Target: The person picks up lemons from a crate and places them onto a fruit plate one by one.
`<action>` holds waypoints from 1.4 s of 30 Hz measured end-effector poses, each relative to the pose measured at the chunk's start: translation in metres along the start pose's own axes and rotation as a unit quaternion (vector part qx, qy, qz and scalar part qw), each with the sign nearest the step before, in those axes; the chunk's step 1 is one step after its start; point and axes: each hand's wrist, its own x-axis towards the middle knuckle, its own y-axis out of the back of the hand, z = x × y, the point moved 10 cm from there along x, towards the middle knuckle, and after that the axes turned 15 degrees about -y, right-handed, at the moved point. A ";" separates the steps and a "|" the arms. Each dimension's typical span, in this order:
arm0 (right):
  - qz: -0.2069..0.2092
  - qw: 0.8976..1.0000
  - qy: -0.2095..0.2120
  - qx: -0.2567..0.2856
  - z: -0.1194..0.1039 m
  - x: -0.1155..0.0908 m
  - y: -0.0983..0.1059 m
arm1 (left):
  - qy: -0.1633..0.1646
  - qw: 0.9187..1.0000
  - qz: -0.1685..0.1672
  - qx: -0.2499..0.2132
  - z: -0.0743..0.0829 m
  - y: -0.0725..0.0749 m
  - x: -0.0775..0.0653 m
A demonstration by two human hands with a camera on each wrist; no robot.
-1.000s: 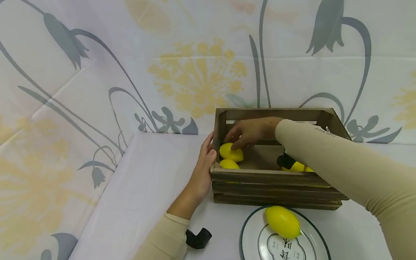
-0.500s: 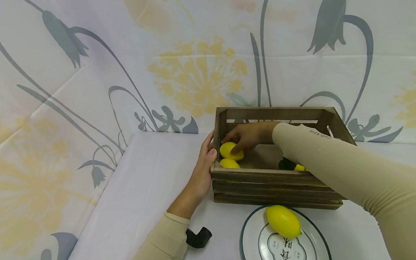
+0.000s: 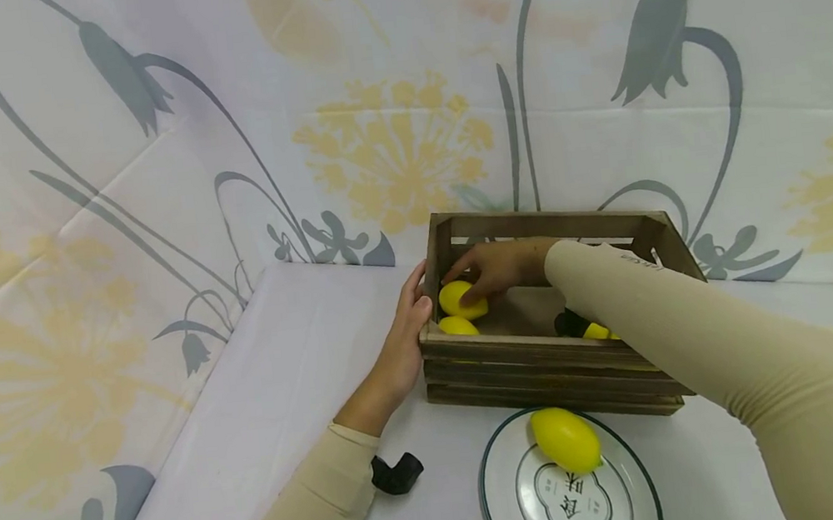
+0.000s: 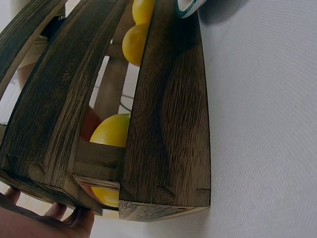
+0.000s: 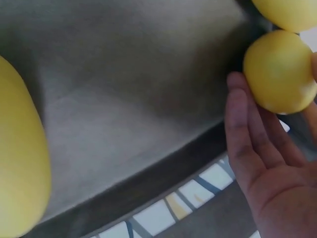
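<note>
A slatted wooden crate (image 3: 546,356) stands on the white cloth with several yellow lemons inside. My right hand (image 3: 496,269) reaches into its left end and holds a lemon (image 3: 461,300) between thumb and fingers. In the right wrist view the fingers (image 5: 242,116) lie along one side of that lemon, and the thumb shows at the frame edge. Another lemon (image 3: 458,325) lies in front of it, by the front wall. My left hand (image 3: 404,345) rests against the outside of the crate's left end; its fingertips (image 4: 81,220) touch the wood in the left wrist view.
A white plate (image 3: 499,491) with a dark rim bears one lemon (image 3: 565,441) in front of the crate. A black device (image 3: 398,473) sits at my left wrist. More lemons (image 3: 597,332) lie at the crate's right, partly behind my forearm. Patterned cloth hangs behind.
My right thumb has shifted slightly down along the lemon and the right forearm a little. The lemon and my left hand have hardly moved.
</note>
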 end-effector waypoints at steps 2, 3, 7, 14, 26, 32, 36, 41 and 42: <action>-0.005 1.000 -0.002 0.005 0.000 -0.003 0.000 | 0.003 1.000 0.002 0.004 -0.001 0.000 -0.001; -0.006 1.000 -0.001 0.002 -0.001 -0.004 0.001 | 0.005 1.000 0.003 0.004 -0.001 0.000 -0.001; -0.009 1.000 0.007 -0.018 -0.003 -0.011 0.002 | 0.008 1.000 0.003 -0.002 -0.003 -0.001 -0.001; 0.000 1.000 0.016 -0.021 -0.006 -0.024 0.011 | 0.009 1.000 -0.001 -0.013 -0.002 -0.004 -0.002; 0.030 0.999 0.024 0.034 -0.007 -0.061 0.029 | 0.004 1.000 0.003 -0.014 -0.002 -0.002 0.000; 0.056 0.998 0.020 0.034 -0.006 -0.074 0.036 | 0.007 1.000 0.003 -0.007 -0.002 -0.001 0.001; 0.069 0.997 0.035 0.032 -0.009 -0.084 0.039 | 0.002 1.000 0.001 -0.008 -0.001 -0.001 0.002; 0.089 0.995 0.029 0.030 -0.008 -0.096 0.042 | -0.001 1.000 0.001 -0.001 0.001 -0.001 0.002; 0.091 0.995 0.029 0.030 -0.008 -0.099 0.042 | 0.000 1.000 0.002 0.001 0.000 -0.001 0.002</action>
